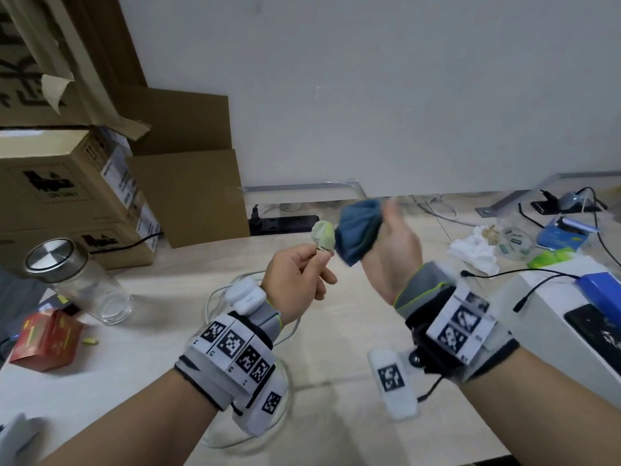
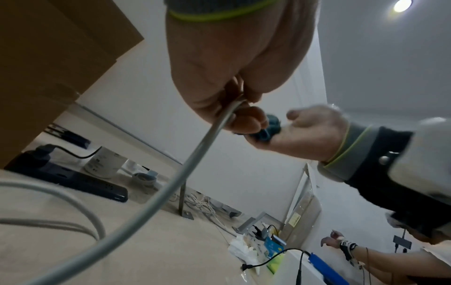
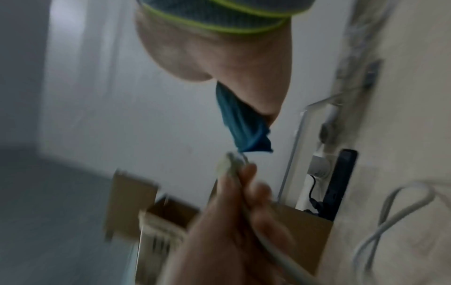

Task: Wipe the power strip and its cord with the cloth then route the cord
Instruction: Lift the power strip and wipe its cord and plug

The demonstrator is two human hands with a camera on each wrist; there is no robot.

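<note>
My left hand (image 1: 319, 255) is raised above the table and pinches the pale plug end (image 1: 324, 235) of the grey-white cord (image 2: 195, 154). The cord runs down from that hand to loose loops (image 1: 215, 297) on the table. A white power strip (image 1: 247, 294) lies on the table, partly hidden behind my left wrist. My right hand (image 1: 386, 237) grips a bunched blue cloth (image 1: 356, 230) right beside the plug. The cloth's corner (image 3: 241, 125) hangs just above the plug (image 3: 229, 164); the right wrist view is blurred.
Cardboard boxes (image 1: 67, 196) are stacked at the left, with a glass jar (image 1: 77, 280) and a red carton (image 1: 47, 338) in front. A black power strip (image 1: 285, 223) lies by the wall. Crumpled tissue (image 1: 473, 250) and a white box (image 1: 544, 297) sit at the right.
</note>
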